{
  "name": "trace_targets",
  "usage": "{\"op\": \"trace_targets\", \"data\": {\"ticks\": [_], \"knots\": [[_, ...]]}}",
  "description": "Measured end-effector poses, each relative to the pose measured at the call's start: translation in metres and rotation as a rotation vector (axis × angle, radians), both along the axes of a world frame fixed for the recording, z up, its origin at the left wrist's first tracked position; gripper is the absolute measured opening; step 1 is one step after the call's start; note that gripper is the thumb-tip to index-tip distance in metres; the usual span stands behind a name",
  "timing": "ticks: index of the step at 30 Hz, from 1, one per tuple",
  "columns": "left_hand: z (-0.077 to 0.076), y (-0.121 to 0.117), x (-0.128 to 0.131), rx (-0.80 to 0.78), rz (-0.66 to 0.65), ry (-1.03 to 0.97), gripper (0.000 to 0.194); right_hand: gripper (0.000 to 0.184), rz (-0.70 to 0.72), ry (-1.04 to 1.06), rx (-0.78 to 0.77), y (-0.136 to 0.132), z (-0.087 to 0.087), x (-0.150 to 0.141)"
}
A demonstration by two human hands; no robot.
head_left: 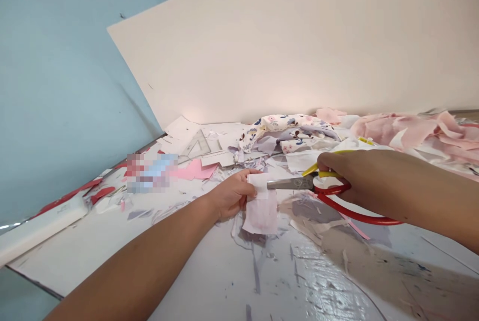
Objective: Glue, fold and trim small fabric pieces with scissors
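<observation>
One pale pink cloth piece [262, 216] pinched in the left hand [232, 196], long axis running near to far, with one small white piece [259, 182] over the far end. One pair of scissors [294, 184] gripped in the right hand [359, 171], to the right of the cloth, blades pointing left at the white piece's edge; blade gap impossible to tell. Left hand nearer the cloth, touching. Farther off, one floral cloth bundle [275, 122] and one clear set square [199, 145].

Bright light glares on the glossy white bench [322, 281], with a brown shadow at lower right. Wide-angle stretching shows toward the edges. A patch at left is pixelated.
</observation>
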State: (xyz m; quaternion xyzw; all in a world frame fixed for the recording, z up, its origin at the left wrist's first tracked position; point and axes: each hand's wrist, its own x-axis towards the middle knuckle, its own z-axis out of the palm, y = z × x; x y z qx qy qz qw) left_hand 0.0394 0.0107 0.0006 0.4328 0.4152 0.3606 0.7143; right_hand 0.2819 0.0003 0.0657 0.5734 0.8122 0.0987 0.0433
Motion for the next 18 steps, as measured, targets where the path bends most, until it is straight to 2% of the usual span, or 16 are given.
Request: {"op": "trace_targets", "data": {"ticks": [5, 10, 18], "knots": [[0.0019, 0.0004, -0.0002, -0.017, -0.021, 0.008, 0.056, 0.024, 0.001, -0.007, 0.009, -0.0009, 0.0015, 0.0008], [-0.0026, 0.003, -0.0035, -0.008, -0.061, -0.014, 0.058, 0.023, 0.009, -0.016, 0.043, -0.0001, -0.0002, 0.0035], [0.0, 0.0011, -0.0008, -0.005, -0.028, -0.03, 0.054, 0.018, 0.023, -0.007, -0.001, -0.0051, 0.0036, 0.0035]]}}
